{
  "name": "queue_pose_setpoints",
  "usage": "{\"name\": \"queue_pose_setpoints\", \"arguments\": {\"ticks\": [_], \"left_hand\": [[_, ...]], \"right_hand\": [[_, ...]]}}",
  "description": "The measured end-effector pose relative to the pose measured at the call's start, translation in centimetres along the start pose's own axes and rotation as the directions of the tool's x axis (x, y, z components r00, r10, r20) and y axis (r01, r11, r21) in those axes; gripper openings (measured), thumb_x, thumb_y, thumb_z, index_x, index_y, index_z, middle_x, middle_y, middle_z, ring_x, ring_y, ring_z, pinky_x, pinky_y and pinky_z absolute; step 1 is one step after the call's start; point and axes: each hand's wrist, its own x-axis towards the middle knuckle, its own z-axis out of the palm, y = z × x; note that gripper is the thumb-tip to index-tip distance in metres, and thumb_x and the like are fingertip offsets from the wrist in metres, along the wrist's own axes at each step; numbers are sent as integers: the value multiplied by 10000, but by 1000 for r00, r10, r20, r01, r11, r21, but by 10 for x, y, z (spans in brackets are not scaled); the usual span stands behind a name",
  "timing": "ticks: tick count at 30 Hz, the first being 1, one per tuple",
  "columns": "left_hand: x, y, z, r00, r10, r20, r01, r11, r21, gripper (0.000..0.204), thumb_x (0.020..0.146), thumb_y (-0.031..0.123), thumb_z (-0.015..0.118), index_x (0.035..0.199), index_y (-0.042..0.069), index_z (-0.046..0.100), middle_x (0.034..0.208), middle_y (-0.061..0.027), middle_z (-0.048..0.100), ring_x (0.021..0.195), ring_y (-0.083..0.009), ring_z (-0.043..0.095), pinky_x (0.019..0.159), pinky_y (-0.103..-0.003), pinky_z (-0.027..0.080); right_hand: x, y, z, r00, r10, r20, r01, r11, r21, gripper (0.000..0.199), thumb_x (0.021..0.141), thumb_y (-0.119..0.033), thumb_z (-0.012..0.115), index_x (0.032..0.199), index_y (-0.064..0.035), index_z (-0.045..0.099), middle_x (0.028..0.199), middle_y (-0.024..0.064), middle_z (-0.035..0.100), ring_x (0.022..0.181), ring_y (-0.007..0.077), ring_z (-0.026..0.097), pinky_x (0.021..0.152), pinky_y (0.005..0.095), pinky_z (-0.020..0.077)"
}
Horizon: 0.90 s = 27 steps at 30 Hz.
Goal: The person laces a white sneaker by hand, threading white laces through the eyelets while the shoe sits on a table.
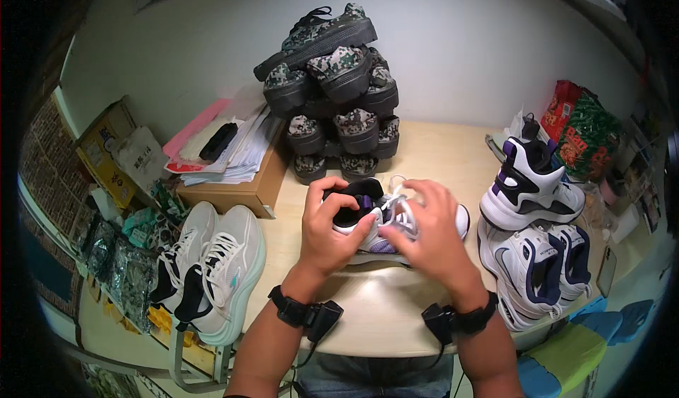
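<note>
A white sneaker with black and purple trim (368, 217) lies on its side on the pale wooden table (424, 157), toe to the right. My left hand (331, 228) grips its heel and collar. My right hand (431, 232) covers the middle of the shoe, fingers on the white laces. Both wrists wear black straps with small devices.
Camouflage shoes (332, 87) are piled at the back centre. A pair of grey-white sneakers (212, 270) lies at the left edge. Three white-purple sneakers (530, 228) stand at right. A cardboard box with papers (233, 164) sits back left; red and green bags (580, 129) at far right.
</note>
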Motion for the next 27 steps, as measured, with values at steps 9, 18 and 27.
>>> {"name": "queue_pose_setpoints", "arguments": {"ticks": [9,18,27], "left_hand": [[1,-1,1,1000,5,-15,-5,1000,11,297,689,122,816,869,43,594,1067,-160,528,957,-306,573,804,-370,492],[-1,0,-1,999,-32,13,32,999,-7,279,714,139,791,878,49,585,1100,-164,529,1000,-295,547,894,-373,445],[-1,0,-2,1000,-20,13,20,1000,1,283,713,141,795,883,45,591,1096,-163,526,979,-298,559,857,-371,465]], "right_hand": [[-1,-4,7,1000,15,3,-15,1000,2,257,784,-218,737,872,0,634,1229,191,548,1191,354,479,1026,486,325],[5,-1,2,919,318,-235,-20,631,775,196,905,-152,531,767,-15,557,1145,163,597,1045,225,554,950,361,400],[5,3,-13,949,130,-287,-79,980,185,238,793,-128,686,972,-6,589,1012,159,587,973,312,561,887,398,438]]}}
